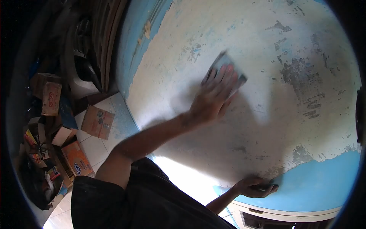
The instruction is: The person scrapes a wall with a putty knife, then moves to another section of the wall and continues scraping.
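Observation:
A thin grey sheet [225, 66], blurred at its edges, lies against the patchy wall [171, 76] near the upper middle. My left hand [215, 93] holds it there, the fingers laid over its face and the back of the hand showing. Lower down at the right, my right hand [257, 187] is curled round a small dark object [263, 187] that I cannot make out. That hand is close to the jagged border between the scraped whitish surface and the blue paint [316, 185].
Cardboard boxes [78, 158] and mixed items lie on the left. A flat piece of cardboard [97, 122] rests on the tiled floor [93, 147]. At the bottom right is a pale frame [282, 216] with dark openings.

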`<state>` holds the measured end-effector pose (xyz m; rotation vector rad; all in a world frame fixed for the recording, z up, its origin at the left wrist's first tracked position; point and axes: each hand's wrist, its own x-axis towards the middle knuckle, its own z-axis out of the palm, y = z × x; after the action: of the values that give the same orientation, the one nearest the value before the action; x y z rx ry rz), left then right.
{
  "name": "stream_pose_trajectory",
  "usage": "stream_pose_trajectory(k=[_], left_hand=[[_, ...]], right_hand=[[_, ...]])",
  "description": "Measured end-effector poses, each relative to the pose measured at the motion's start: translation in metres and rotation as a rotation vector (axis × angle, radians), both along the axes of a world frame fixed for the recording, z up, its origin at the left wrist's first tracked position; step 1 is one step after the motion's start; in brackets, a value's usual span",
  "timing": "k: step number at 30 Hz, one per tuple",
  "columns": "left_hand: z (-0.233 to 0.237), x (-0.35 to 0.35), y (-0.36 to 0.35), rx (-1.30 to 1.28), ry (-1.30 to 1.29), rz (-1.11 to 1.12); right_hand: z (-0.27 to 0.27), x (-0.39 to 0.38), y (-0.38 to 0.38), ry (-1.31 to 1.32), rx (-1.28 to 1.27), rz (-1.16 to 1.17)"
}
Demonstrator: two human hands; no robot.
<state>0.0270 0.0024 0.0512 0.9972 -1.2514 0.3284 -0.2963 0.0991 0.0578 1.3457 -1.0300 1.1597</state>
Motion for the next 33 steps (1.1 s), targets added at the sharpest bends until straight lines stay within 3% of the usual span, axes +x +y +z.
stream_pose_trajectory(k=[3, 8, 11, 14, 17, 20, 23, 29, 33], left_hand=[[0.022, 0.008, -0.006, -0.039, 0.033, -0.034], [-0.044, -0.032, 0.025, 0.091, -0.044, -0.189], [-0.034, -0.017, 0.016, -0.001, -0.186, -0.108], [0.017, -0.003, 0.000, -0.063, -0.117, -0.113], [0.020, -0.010, 0.001, -0.061, -0.071, -0.152], [-0.028, -0.030, 0.020, 0.015, -0.139, -0.179], [-0.025, -0.027, 0.014, -0.052, -0.189, -0.134], [0.037, -0.020, 0.006, -0.108, -0.038, -0.145], [0.001, -0.038, 0.014, -0.086, -0.088, -0.126]], right_hand=[[0.000, 0.002, 0.000, -0.010, -0.006, 0.013], [-0.001, 0.005, -0.002, -0.036, -0.014, -0.001], [0.000, 0.004, -0.004, -0.038, -0.082, -0.078], [0.000, 0.005, -0.006, -0.038, -0.092, -0.045], [-0.001, 0.003, -0.003, -0.041, -0.085, -0.058], [-0.001, 0.004, -0.003, -0.052, -0.082, -0.059], [-0.003, 0.004, -0.005, -0.060, -0.084, -0.054], [-0.004, 0.000, -0.003, -0.047, -0.076, -0.035], [-0.003, 0.002, -0.004, -0.060, -0.085, -0.021]])
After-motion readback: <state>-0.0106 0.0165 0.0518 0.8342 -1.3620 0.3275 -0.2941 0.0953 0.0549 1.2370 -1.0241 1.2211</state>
